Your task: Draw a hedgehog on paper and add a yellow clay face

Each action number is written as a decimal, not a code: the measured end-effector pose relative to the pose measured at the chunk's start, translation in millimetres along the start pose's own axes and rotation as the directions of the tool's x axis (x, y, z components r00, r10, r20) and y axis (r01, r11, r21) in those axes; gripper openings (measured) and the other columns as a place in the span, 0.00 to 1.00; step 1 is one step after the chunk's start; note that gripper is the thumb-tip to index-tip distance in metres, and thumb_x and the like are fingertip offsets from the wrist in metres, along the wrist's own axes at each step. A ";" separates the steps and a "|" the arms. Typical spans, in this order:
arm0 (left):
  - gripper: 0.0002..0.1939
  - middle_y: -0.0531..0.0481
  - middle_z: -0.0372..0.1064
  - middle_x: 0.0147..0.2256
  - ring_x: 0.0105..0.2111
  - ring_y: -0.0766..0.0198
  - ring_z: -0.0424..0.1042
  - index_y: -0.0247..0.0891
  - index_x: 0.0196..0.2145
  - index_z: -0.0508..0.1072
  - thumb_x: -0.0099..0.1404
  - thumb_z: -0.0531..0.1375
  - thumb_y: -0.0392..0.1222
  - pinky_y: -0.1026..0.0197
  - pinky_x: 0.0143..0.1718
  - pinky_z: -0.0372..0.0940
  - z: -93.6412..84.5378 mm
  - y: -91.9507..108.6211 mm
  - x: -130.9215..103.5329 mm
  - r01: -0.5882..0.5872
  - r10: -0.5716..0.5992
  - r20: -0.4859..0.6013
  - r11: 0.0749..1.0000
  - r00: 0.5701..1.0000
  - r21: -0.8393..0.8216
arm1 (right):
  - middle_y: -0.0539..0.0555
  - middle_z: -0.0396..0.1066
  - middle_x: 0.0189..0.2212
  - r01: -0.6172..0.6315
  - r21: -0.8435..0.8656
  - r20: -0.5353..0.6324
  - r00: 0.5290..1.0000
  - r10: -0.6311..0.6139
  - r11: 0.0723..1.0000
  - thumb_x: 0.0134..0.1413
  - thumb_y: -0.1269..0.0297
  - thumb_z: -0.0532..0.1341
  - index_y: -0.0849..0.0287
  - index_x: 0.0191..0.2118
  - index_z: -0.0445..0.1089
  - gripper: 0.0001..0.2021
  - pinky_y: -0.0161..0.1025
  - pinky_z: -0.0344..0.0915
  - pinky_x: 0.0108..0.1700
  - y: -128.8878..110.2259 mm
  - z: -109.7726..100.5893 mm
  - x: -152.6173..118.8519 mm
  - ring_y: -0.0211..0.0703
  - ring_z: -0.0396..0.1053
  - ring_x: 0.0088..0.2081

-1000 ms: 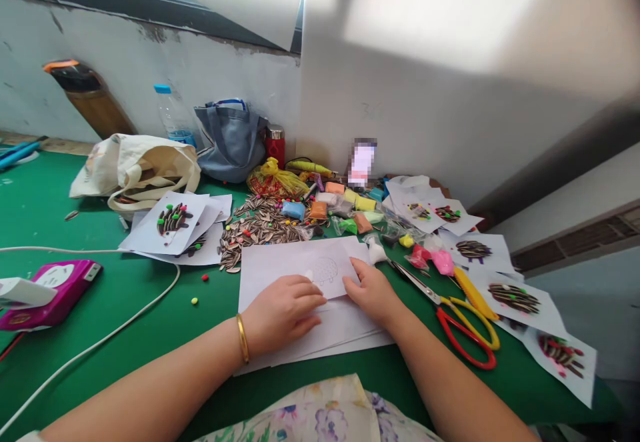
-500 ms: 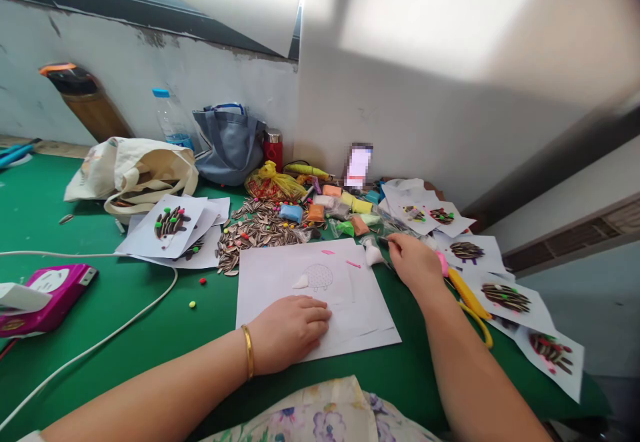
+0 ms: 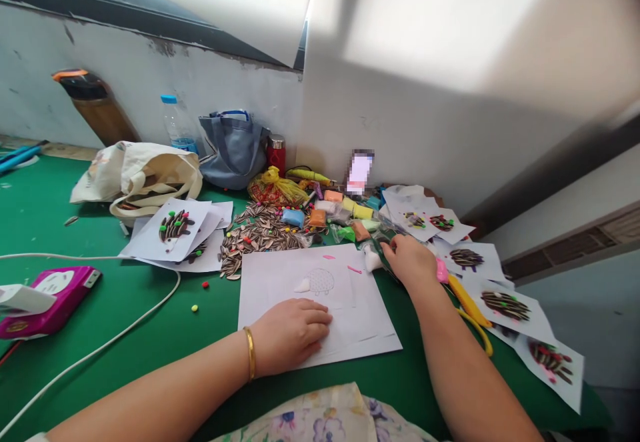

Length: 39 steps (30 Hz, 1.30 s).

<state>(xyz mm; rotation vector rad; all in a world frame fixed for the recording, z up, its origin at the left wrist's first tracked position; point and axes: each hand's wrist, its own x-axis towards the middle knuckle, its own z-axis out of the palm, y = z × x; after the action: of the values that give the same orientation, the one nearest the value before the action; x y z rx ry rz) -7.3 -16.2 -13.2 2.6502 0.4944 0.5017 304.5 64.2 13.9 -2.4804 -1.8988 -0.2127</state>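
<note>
A white sheet [image 3: 370, 322] lies on the green table, with a hedgehog drawing [image 3: 319, 281] whose snout is covered in white. Two small pink pieces [image 3: 355, 269] rest near its top. My left hand [image 3: 295, 332], with a gold bangle at the wrist, is spread flat on the sheet below the drawing. Right of the sheet, my right hand [image 3: 407, 259] has its fingers pinched at a clear plastic bag beside a white lump [image 3: 372, 257]; what the fingertips grip is too small to make out.
Sunflower seeds [image 3: 260, 232] and coloured clay packs [image 3: 317, 218] lie behind the sheet. Finished seed hedgehog pictures [image 3: 505, 303] line the right edge; more [image 3: 175, 227] lie left. Bags [image 3: 233, 152], a phone [image 3: 359, 171], a magenta box [image 3: 60, 295] and a white cable [image 3: 107, 339] surround the area.
The camera view has shifted slightly. My right hand has moved a little at the plastic bag, which now shows more beside the fingers. My left hand stays on the sheet.
</note>
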 end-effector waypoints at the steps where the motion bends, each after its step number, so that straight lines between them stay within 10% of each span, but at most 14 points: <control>1: 0.12 0.45 0.75 0.49 0.52 0.54 0.72 0.40 0.45 0.75 0.65 0.58 0.37 0.52 0.55 0.66 0.0 -0.1 0.0 0.004 -0.004 0.007 1.000 1.000 0.005 | 0.62 0.73 0.40 -0.004 -0.008 -0.013 1.000 0.003 1.000 0.62 0.50 0.54 0.60 0.41 0.72 0.18 0.41 0.62 0.38 0.6 1.3 0.3 0.52 0.71 0.42; 9: 0.10 0.46 0.76 0.48 0.51 0.54 0.72 0.40 0.43 0.76 0.65 0.58 0.38 0.52 0.53 0.66 -2.1 1.3 1.4 0.012 -0.012 0.016 1.000 1.000 0.016 | 0.61 0.71 0.41 0.015 -0.012 0.015 1.000 -0.015 1.000 0.62 0.59 0.56 0.60 0.42 0.70 0.12 0.42 0.61 0.40 -0.5 16.3 4.2 0.53 0.70 0.43; 15: 0.10 0.46 0.77 0.46 0.50 0.54 0.73 0.41 0.42 0.76 0.63 0.59 0.38 0.52 0.52 0.66 -3.8 -0.6 2.8 0.010 -0.011 -0.013 0.999 1.000 -0.035 | 0.62 0.71 0.45 0.128 0.101 -0.351 0.933 -0.086 0.987 0.60 0.63 0.56 0.59 0.37 0.70 0.08 0.45 0.62 0.46 2.9 11.6 -9.8 0.55 0.66 0.48; 19: 0.09 0.46 0.77 0.44 0.48 0.55 0.74 0.41 0.42 0.75 0.63 0.59 0.38 0.52 0.50 0.67 -6.2 -3.5 3.4 -0.015 0.013 -0.031 0.998 0.999 -0.065 | 0.59 0.74 0.46 0.400 0.355 -0.554 0.818 -0.155 0.845 0.58 0.65 0.57 0.58 0.40 0.68 0.06 0.45 0.64 0.49 -17.0 13.1 -23.5 0.51 0.70 0.45; 26: 0.11 0.44 0.74 0.46 0.48 0.55 0.71 0.41 0.45 0.72 0.64 0.59 0.37 0.51 0.51 0.67 -16.3 -2.8 1.1 0.007 -0.034 -0.176 0.989 0.984 -0.149 | 0.56 0.74 0.43 0.520 0.611 -0.496 0.839 -0.223 0.597 0.58 0.68 0.57 0.56 0.49 0.68 0.13 0.45 0.67 0.48 -60.9 2.2 -53.2 0.49 0.72 0.44; 32: 0.05 0.47 0.69 0.43 0.41 0.62 0.72 0.41 0.41 0.68 0.67 0.56 0.39 0.59 0.38 0.70 -20.8 -2.7 10.6 0.290 -0.540 -0.427 0.802 0.725 -0.522 | 0.54 0.74 0.44 0.517 0.746 -0.376 0.847 -0.375 0.420 0.59 0.69 0.58 0.54 0.49 0.69 0.13 0.43 0.67 0.48 -77.2 -6.8 -85.2 0.46 0.71 0.45; 39: 0.06 0.51 0.68 0.38 0.35 0.64 0.73 0.41 0.41 0.67 0.65 0.57 0.39 0.59 0.38 0.70 -22.8 -5.4 25.1 0.317 -0.666 -0.292 0.635 0.686 -0.704 | 0.53 0.73 0.39 0.516 0.776 -0.368 0.838 -0.403 0.364 0.58 0.70 0.60 0.54 0.44 0.69 0.09 0.43 0.66 0.45 -84.6 -6.4 -91.1 0.45 0.69 0.40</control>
<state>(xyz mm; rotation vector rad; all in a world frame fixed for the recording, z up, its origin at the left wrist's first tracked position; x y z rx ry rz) 3.8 5.7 10.8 1.5979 1.0267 1.0132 199.2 -1.5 3.7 -1.2022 -1.8982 0.4896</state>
